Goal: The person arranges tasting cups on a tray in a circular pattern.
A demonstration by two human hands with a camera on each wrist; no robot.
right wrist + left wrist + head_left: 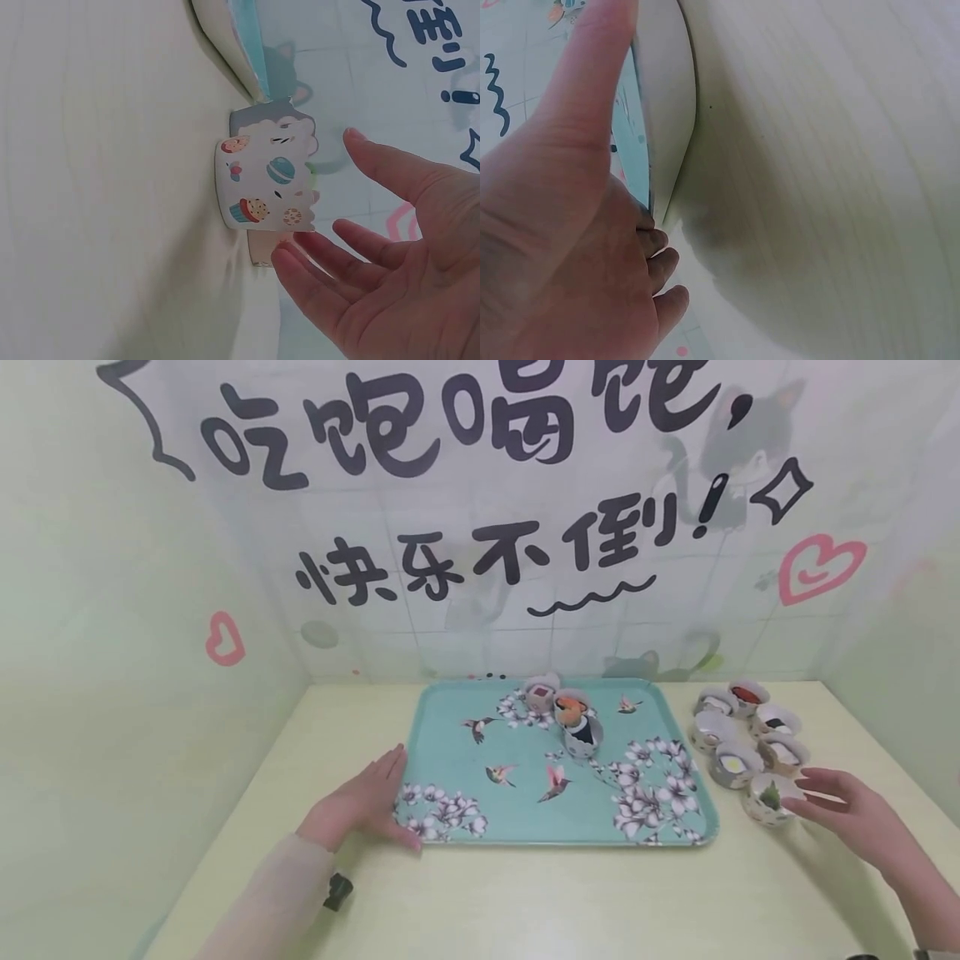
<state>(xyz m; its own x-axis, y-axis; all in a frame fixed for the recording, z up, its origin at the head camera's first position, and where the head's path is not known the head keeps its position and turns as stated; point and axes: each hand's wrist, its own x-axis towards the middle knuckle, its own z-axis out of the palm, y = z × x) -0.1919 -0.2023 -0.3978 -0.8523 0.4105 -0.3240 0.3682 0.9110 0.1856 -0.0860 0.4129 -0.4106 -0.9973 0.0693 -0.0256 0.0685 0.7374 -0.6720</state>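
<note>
At the left rim of a turquoise tray [450, 760] patterned with flowers and birds lies my left hand [367, 802]. Its fingers stretch along the side and its thumb is by the front corner; the left wrist view shows the thumb [592, 75] over the rim. My right hand [851, 814] is beside a small paper cup [767, 814] holding something green, thumb and fingers spread apart. In the right wrist view this cup [262, 184] has a cupcake and macaron print and a scalloped rim, and the fingertips [289, 259] are close to its edge.
Several similar cups [712, 727] with small food-like pieces cluster right of the tray. On the tray's back half stand three more: one with a dark red piece [540, 693], one orange [572, 710], one black [582, 739]. A printed wall [480, 643] borders the table's back.
</note>
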